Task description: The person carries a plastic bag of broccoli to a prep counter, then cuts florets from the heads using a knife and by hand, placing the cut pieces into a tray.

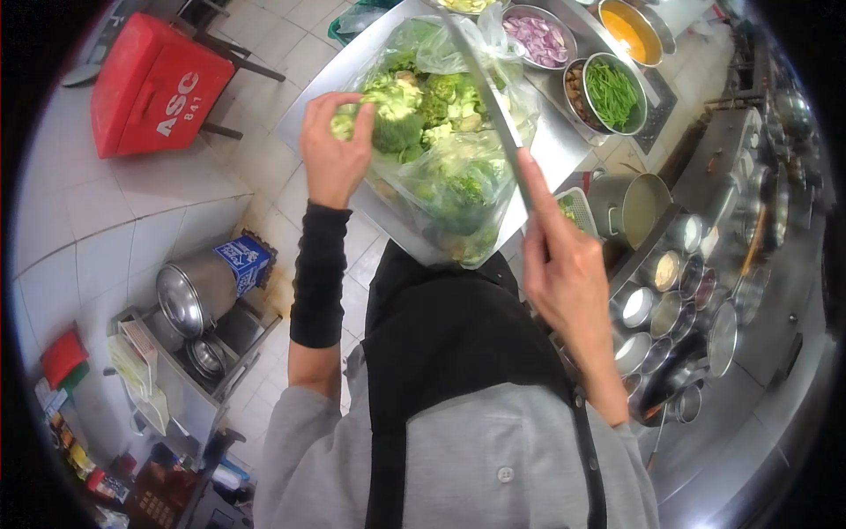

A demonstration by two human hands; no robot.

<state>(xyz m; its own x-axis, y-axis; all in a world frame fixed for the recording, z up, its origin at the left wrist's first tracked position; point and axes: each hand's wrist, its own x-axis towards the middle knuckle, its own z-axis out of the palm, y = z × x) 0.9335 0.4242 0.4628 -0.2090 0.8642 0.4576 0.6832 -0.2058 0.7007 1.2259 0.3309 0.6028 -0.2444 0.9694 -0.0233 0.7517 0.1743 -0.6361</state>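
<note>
A clear plastic bag (401,185) lies on the metal tabletop (330,66) in front of me, its mouth spread open. Green broccoli (458,106) cut in pieces fills it. At the bag's left side, my left hand (337,150) curls its fingers and thumb round a pale green broccoli piece (342,126). My right hand (566,264) grips a long-bladed knife (489,88), its index finger laid along the back. The blade points away from me, above the right part of the bag; the handle is mostly hidden in my palm.
Bowls of sliced purple onion (538,40), green beans (610,93) and orange liquid (630,33) stand beyond the bag at right. A large pot (641,207) and several seasoning bowls line the right. A red box (159,84) stands at left, above a steel pot (181,300).
</note>
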